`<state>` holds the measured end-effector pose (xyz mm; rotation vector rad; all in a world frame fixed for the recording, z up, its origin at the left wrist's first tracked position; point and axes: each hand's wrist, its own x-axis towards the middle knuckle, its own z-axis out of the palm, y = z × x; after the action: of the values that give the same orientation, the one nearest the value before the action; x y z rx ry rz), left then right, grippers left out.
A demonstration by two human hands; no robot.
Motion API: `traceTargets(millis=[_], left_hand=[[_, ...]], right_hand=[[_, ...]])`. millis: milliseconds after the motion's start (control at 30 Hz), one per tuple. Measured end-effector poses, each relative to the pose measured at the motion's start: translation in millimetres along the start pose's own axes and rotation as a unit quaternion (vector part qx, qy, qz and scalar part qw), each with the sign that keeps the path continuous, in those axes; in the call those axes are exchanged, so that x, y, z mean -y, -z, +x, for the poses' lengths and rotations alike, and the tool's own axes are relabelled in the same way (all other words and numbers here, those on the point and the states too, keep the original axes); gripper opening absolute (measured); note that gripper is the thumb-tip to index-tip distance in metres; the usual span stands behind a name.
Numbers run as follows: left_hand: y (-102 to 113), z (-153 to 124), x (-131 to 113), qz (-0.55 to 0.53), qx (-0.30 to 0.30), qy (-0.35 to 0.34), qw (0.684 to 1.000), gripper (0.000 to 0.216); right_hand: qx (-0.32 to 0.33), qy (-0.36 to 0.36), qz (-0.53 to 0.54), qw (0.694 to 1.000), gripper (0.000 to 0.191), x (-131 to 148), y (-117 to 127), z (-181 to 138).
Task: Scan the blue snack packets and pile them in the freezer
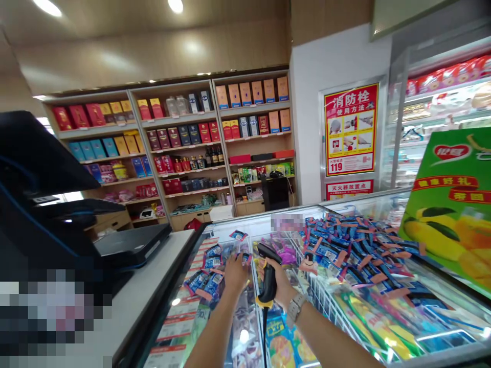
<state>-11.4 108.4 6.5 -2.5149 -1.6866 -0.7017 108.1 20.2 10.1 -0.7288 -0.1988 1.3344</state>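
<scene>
Black-and-yellow scanner (270, 282), lower centre of frame: right hand (283, 286), fingers clamped on it. Left hand (235, 275), beside blue packets (213, 282), lower centre-left: finger grip cannot be told.

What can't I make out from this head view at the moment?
All in the head view:
- Blue packets: fine print too small and blurred to read.
- Left hand: the hand itself hides its grip, so whether it holds a packet is unclear.
- Right hand: palm hidden behind the scanner.
- Cable: far end cut off by the bottom edge.
- Green carton: right side cut off by the right edge.
</scene>
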Motion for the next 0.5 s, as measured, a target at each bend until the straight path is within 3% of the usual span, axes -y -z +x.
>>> traceTargets(millis=[167,300,400,500], left_hand=[[-8,-28,-19,-0.051,-0.022,-0.018,0.998,0.045],[-11,-31,-15,-0.139,-0.031,-0.021,0.990,0.040],[-13,-27,-7,-0.237,-0.081,-0.005,0.968,0.037],[-14,-24,-3,-0.340,-0.149,0.051,0.927,0.038]], right_hand=[[-0.002,-0.019,0.000,1.000,0.023,-8,3,-1],[-0.008,-0.041,-0.004,0.999,0.023,-6,4,-4],[-0.011,-0.030,0.009,0.999,0.017,-3,4,-7],[-0.014,0.002,0.033,0.999,0.010,3,4,-12]])
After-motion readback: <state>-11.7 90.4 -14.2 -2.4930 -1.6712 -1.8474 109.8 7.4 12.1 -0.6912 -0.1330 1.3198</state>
